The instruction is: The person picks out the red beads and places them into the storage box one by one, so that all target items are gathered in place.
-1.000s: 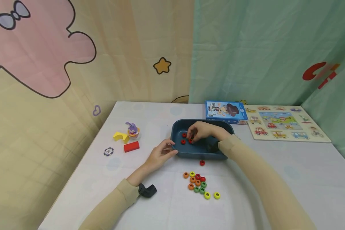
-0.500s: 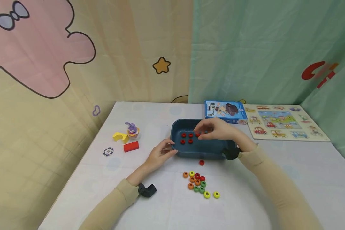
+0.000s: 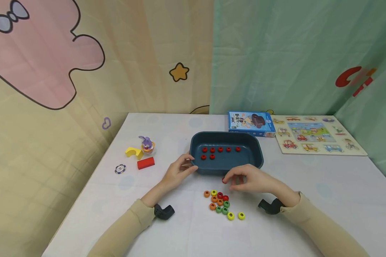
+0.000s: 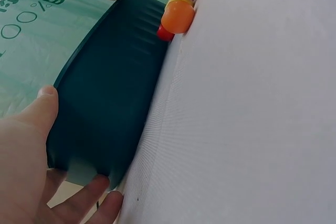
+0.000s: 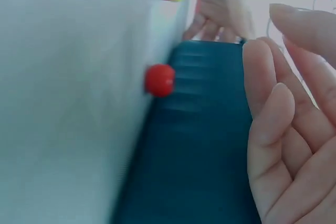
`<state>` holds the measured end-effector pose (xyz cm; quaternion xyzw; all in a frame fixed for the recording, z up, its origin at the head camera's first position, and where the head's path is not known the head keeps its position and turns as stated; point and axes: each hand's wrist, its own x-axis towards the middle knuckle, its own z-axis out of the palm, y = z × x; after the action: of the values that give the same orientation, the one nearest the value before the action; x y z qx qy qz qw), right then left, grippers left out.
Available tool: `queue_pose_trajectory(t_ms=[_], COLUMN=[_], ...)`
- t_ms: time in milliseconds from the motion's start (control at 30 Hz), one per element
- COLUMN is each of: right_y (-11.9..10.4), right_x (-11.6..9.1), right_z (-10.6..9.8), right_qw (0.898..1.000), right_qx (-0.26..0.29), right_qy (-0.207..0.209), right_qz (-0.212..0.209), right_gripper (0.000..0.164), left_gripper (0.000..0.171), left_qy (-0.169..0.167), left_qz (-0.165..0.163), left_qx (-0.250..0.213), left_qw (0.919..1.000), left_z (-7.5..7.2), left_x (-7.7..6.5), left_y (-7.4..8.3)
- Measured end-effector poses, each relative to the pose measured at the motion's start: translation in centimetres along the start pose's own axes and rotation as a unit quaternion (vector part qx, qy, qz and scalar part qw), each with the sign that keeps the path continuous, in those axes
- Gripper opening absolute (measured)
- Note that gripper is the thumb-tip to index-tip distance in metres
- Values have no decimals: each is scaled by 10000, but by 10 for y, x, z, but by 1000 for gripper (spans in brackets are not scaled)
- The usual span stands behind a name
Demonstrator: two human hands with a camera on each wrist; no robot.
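Mixed beads [image 3: 220, 202], two of them red, lie on the white table [image 3: 180, 225] as the right hand [image 3: 253, 179], over the dark blue tray [image 3: 234, 164] half a second earlier, now reaches a lone red bead [image 5: 160, 80] outside the near wall, apparently turning the work from tray to table. Its thumb and forefinger stand apart, gripping nothing; fingertip contact cannot be told. The left hand [image 3: 177, 173] holds the tray's near left corner, thumb on the near wall, fingers curled round the end. Uncovered inside sit seven red beads [image 3: 220, 149] in two rows, leaving open floor near and right. The near wall rises just beside the lone bead; cloth stretches rightward toward a puzzle board [image 3: 310, 132], and a blue box [image 3: 239, 121] limits room behind.
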<state>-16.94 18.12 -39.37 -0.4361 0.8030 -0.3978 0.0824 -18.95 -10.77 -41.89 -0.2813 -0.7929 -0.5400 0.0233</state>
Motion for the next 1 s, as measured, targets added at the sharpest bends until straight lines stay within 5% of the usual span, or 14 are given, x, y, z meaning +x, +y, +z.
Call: queue_pose_trajectory(t_ms=[400, 700, 1000], right_y=[20, 31, 37], right_x=[-6, -7, -8], right_z=[20, 25, 29], right_qw=[9925, 9908, 9901], right_qx=[-904, -781, -694], right_qy=[250, 397, 694], right_qz=[788, 1029, 1001], right_gripper=[31, 33, 27], left_gripper=[31, 34, 33], left_qy=[87, 129, 169], left_qz=[-25, -146, -104], left_qx=[-42, 107, 94], left_qw=[9999, 9998, 9998], left_z=[1, 3, 3], left_x=[3, 10, 10], left_y=[1, -33, -37])
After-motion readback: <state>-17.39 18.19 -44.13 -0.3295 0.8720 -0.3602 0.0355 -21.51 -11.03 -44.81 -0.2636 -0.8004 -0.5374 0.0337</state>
